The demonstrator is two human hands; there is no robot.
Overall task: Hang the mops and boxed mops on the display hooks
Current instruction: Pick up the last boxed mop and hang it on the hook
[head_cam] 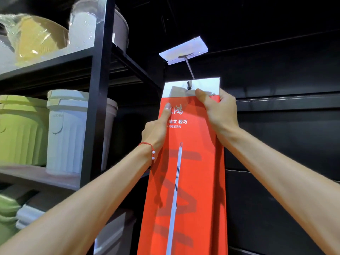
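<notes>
The box [191, 181] sits between your hands: left hand [158, 126] grips its side, right hand [219, 111] pinches its top by the hook [188, 85].

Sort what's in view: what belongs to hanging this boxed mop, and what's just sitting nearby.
In the job: red mop box, display hook, left hand, right hand.
Just nearby: green bucket, white bucket, wrapped yellow bowl, black shelf rack.

L hand [158, 126], R hand [219, 109] grip red mop box [191, 172] near top; hook [189, 85] thru white tab [207, 86].
</notes>
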